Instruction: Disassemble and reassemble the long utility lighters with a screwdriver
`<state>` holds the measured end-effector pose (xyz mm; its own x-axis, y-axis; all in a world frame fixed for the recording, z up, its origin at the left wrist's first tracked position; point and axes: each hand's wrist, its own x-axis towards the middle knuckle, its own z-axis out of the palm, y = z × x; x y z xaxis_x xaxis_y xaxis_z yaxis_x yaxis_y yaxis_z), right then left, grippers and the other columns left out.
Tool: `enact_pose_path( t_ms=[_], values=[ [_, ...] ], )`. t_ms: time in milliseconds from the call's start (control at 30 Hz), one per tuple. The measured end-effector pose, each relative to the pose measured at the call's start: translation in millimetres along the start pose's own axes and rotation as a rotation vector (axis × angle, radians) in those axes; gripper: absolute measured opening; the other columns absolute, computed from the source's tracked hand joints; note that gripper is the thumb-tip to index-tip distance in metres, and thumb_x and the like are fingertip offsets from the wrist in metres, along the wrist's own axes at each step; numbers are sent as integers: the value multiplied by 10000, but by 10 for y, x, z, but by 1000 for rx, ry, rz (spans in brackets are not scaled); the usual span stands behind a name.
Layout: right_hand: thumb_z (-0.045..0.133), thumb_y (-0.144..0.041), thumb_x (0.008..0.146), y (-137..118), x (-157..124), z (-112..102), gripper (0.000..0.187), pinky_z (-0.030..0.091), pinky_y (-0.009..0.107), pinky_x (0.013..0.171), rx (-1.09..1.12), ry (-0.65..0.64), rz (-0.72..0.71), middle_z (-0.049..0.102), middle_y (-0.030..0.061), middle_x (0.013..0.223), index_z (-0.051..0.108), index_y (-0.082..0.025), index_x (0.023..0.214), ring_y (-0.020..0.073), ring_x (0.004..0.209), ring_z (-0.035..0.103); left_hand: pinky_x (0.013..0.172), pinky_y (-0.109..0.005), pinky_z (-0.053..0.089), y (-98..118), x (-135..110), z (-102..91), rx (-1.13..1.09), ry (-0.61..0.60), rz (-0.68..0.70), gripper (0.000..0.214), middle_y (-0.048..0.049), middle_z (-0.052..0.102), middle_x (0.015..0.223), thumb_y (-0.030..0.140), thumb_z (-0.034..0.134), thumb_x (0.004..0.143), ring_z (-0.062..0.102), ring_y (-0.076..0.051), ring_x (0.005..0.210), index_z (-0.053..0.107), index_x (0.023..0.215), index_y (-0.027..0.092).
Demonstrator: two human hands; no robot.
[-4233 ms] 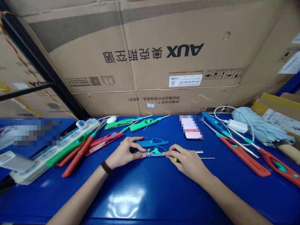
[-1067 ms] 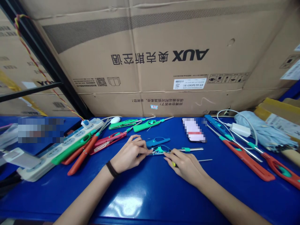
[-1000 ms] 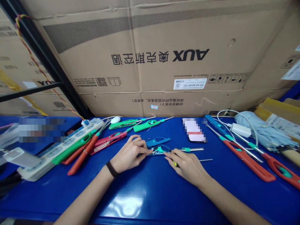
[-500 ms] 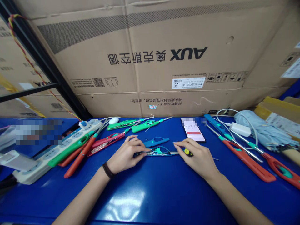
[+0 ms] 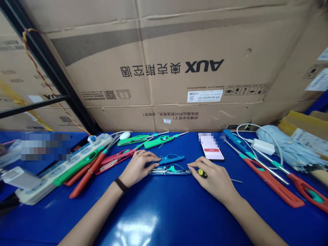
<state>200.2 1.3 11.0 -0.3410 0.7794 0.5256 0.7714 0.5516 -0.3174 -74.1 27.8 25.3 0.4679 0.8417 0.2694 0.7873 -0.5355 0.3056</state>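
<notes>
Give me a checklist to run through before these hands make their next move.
1. Left hand at the left end of the opened blue shell: ok.
2. Right hand firmly gripping the shell's other end: cannot tell; the fingertips are there, but their grip is unclear.
3. Yellow-and-black tool secure in the right hand: ok, apparently tucked within it.
4. Teal piece seated in the shell: cannot tell, too small.
5. Shell covered: not ok, its inner parts show.
6. Loose blue half close by: ok, just behind the shell.

A blue tabletop [image 5: 179,212] bears lighters [image 5: 282,189] and a phone [image 5: 211,150].
</notes>
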Motion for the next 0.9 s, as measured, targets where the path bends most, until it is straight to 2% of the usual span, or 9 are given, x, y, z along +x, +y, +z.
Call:
enact_pose_path(
  t_ms=[133,333,467,567,733,900],
  values=[
    [448,-282,902,17,-22,30,205,450,197,545,23,-23,14,650,-4,861,652,-268,899,122,663,643,961,-428,331,-48,20,5,-19,-9,-26,199,-15,687,1046,306,601,848,590,-221,981,678,1031,291],
    [438,-268,901,6,-13,30,208,468,216,557,39,-64,24,644,-1,872,646,-271,907,127,637,642,906,-374,414,-111,41,-22,-91,-35,-71,316,-48,679,1049,408,624,811,600,-233,984,657,1087,255],
    [445,-254,899,-27,2,-14,201,464,212,566,45,-82,31,645,1,870,645,-267,908,130,663,642,853,-334,457,-114,57,-31,-142,-53,-52,332,-46,698,957,417,654,774,620,-219,926,675,1038,216],
    [447,-258,898,-23,6,-26,198,455,208,557,39,-62,39,648,-5,868,644,-270,905,128,667,642,851,-345,457,-88,70,-33,-113,-6,-48,309,-43,702,864,397,693,730,630,-219,868,698,969,202],
    [431,-288,905,17,5,-8,217,433,198,513,50,-13,4,651,-8,836,646,-262,883,111,629,632,997,-420,352,-56,73,-83,-127,-1,2,251,-35,719,879,327,727,699,654,-208,831,703,906,188],
    [421,-314,916,25,15,-31,231,415,198,481,42,-17,4,652,-10,833,645,-263,889,109,616,627,916,-398,432,-73,9,-142,-270,34,-43,255,-19,713,802,330,714,708,653,-193,781,697,916,183]
  ],
)
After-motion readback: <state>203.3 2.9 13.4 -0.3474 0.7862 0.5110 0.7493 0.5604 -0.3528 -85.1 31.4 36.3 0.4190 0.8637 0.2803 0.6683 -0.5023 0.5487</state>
